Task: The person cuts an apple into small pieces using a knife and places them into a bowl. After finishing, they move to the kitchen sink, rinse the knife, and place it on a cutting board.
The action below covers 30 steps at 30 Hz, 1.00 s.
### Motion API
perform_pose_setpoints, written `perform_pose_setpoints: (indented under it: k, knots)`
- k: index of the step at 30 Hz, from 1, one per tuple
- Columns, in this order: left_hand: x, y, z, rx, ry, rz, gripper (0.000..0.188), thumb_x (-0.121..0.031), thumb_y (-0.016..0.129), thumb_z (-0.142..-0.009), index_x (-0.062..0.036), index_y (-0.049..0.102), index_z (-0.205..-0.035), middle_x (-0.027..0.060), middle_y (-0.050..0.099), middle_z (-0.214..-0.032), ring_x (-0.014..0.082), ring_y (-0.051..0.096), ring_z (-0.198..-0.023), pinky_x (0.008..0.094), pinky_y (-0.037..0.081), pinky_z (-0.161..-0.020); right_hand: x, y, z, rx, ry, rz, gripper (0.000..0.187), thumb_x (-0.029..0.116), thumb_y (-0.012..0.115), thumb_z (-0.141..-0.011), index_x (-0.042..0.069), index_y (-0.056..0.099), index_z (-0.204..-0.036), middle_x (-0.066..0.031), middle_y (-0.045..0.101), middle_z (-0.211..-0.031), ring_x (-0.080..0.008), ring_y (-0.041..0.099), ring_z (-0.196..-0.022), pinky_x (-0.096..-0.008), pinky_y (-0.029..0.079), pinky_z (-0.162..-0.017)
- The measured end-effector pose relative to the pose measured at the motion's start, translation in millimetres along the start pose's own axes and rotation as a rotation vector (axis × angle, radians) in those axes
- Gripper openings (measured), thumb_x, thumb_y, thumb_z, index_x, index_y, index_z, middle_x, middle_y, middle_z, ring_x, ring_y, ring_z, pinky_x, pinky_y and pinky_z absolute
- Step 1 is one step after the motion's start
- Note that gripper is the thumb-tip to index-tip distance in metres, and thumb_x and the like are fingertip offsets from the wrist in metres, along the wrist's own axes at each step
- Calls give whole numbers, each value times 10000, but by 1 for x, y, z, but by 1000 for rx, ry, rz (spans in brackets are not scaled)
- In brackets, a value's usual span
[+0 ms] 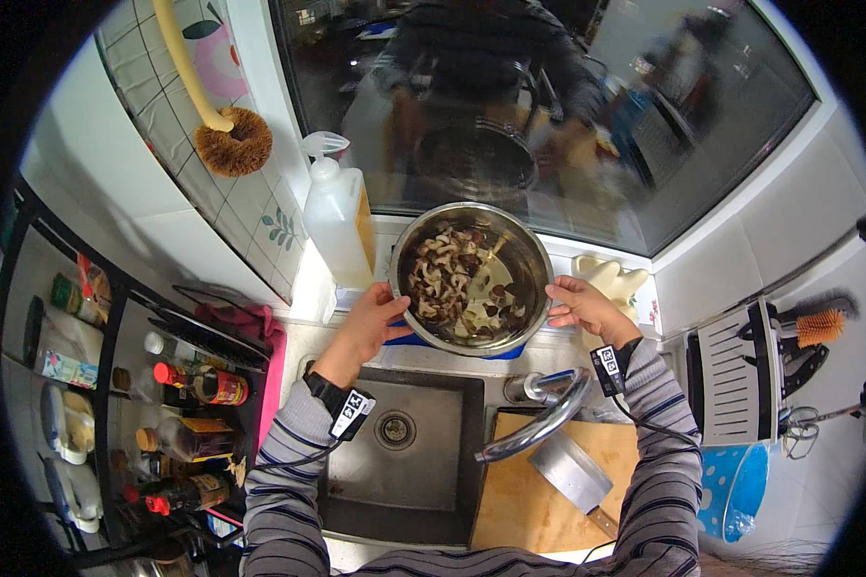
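Note:
A round stainless steel bowl (534,252) is at the back of the counter by the window, beyond the sink. Sliced mushrooms (441,279) lie in it, mostly heaped to the left, with liquid and a few pieces on the right. My left hand (373,322) grips the bowl's left rim with the thumb on the edge. On the opposite rim, my right hand (585,306) holds on with thumb and fingers. Something blue (515,352) shows under the bowl's near side. I cannot tell whether the bowl rests on it.
The sink (394,486) lies below, with a faucet (548,423) at its right. A cleaver (570,471) rests on a wooden cutting board (505,505). Left of the bowl stands a pump bottle (335,226). A brush (233,141) hangs upper left, seasoning bottles (197,438) left, a knife rack (738,380) right.

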<state>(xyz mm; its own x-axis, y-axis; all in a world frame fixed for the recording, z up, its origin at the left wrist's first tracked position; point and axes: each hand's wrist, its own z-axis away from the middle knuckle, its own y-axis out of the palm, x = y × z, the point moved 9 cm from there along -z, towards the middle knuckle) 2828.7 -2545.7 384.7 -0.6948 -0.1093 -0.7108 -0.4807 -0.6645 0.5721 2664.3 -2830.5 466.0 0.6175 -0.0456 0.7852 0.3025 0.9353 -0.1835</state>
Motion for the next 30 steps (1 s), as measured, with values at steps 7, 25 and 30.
perform_pose_setpoints:
  k: [7, 25, 30]
  knots:
    - [-8, 8, 3, 47, 48, 3, 313, -51, 576, -932, -48, 458, -1222, 100, 587, -1130, 219, 640, -1007, 389, 594, -817, 10, 9, -9, 59, -12, -129, 190, 106, 615, -927, 23, 551, -1086, -77, 668, -929, -161, 691, -757, -269, 609, -650]
    - [-133, 62, 213, 97, 242, 65, 281, -73, 567, -951, -26, 469, -1210, 100, 650, -1053, 218, 664, -954, 381, 576, -836, 160, 76, 194, 120, -305, 36, 192, 210, 613, -946, 41, 612, -1035, -35, 706, -876, -85, 687, -693, -196, 578, -577]
    - [-128, 50, 289, 120, 253, 29, 273, -99, 587, -944, -18, 494, -1188, 87, 651, -1051, 189, 677, -920, 352, 589, -806, 150, 121, 255, 155, -300, 57, 203, 218, 617, -946, 33, 617, -1030, -36, 704, -873, -76, 682, -696, -185, 571, -576]
